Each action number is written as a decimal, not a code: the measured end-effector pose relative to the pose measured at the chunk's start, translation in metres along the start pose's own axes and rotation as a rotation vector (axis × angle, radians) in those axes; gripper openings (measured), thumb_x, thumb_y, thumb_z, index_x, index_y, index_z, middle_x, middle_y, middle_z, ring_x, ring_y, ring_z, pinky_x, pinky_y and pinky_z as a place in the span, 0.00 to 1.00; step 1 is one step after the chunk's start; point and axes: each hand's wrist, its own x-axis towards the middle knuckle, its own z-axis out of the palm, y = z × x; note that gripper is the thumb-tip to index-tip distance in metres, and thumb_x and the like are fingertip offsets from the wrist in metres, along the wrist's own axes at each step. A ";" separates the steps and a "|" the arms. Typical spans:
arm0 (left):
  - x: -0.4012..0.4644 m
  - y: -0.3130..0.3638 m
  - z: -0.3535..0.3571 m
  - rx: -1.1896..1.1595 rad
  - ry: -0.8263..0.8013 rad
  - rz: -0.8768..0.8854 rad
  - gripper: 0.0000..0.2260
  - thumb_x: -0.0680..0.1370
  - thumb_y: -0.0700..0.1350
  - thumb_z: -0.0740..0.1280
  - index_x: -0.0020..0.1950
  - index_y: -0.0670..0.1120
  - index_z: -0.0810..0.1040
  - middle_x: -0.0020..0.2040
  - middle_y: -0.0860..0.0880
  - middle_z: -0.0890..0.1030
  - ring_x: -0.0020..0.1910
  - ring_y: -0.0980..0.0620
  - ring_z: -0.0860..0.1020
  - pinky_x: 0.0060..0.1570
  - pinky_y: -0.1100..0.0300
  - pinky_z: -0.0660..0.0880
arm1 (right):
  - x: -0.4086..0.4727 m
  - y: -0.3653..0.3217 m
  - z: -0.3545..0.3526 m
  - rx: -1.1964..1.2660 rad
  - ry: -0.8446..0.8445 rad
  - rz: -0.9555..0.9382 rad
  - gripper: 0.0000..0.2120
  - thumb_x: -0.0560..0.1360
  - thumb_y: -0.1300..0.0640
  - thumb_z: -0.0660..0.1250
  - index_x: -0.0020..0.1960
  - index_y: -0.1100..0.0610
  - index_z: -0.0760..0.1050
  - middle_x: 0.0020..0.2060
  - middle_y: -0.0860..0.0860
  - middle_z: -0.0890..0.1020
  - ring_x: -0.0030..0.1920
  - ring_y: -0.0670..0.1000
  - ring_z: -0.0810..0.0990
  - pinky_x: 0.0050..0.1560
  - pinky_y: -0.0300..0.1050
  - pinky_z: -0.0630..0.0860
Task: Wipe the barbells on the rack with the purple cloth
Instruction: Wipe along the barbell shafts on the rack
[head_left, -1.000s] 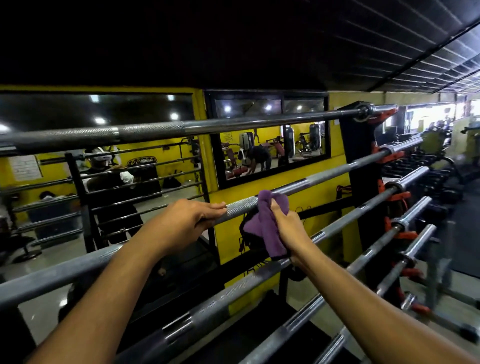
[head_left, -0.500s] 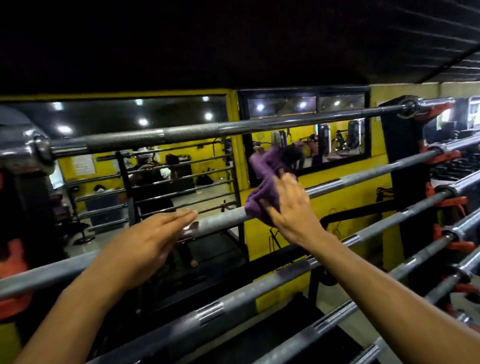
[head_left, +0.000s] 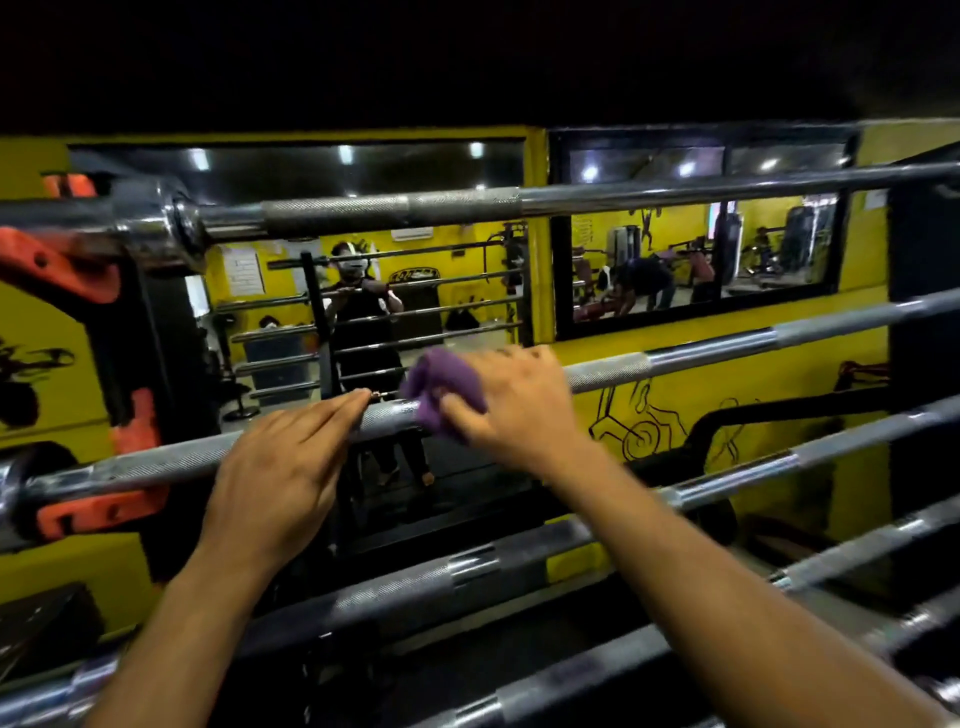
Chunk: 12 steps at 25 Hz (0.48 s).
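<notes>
Several steel barbells lie across the rack, one above another. My right hand (head_left: 519, 410) bunches the purple cloth (head_left: 441, 389) and presses it onto the second barbell (head_left: 701, 353) near its middle. Just left of the cloth, my left hand (head_left: 291, 467) rests on the same bar with its fingers laid out straight over it. The top barbell (head_left: 467, 205) runs above both hands. The third barbell (head_left: 727, 478) passes under my right forearm.
Orange hooks (head_left: 78, 275) hold the bar ends on the black upright at the left. Another black rack upright (head_left: 924, 312) stands at the right. A yellow wall with mirrors (head_left: 701, 260) is close behind the bars. More barbells (head_left: 467, 571) lie below my arms.
My right hand has slid the cloth leftward along the second barbell until it nearly meets my left hand. My left hand has gone from gripping the bar to lying flat on it.
</notes>
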 end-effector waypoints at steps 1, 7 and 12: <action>0.000 0.001 0.001 -0.004 0.012 -0.004 0.23 0.79 0.47 0.59 0.75 0.48 0.71 0.64 0.46 0.80 0.56 0.43 0.78 0.54 0.48 0.73 | -0.013 -0.010 0.009 0.026 0.072 -0.078 0.24 0.77 0.36 0.57 0.61 0.50 0.79 0.55 0.50 0.83 0.55 0.55 0.78 0.58 0.54 0.70; -0.002 -0.002 0.007 -0.048 0.056 0.023 0.22 0.81 0.47 0.60 0.75 0.48 0.71 0.65 0.47 0.80 0.59 0.44 0.78 0.57 0.48 0.73 | -0.045 0.093 0.013 0.051 0.280 -0.135 0.20 0.78 0.46 0.63 0.62 0.59 0.76 0.57 0.57 0.81 0.57 0.60 0.78 0.60 0.58 0.71; -0.001 0.000 0.012 -0.012 0.088 0.008 0.22 0.80 0.46 0.61 0.75 0.48 0.71 0.64 0.47 0.80 0.59 0.44 0.78 0.58 0.48 0.73 | 0.013 0.111 -0.031 0.023 -0.188 0.340 0.23 0.80 0.36 0.54 0.46 0.53 0.77 0.45 0.55 0.82 0.43 0.56 0.77 0.44 0.49 0.71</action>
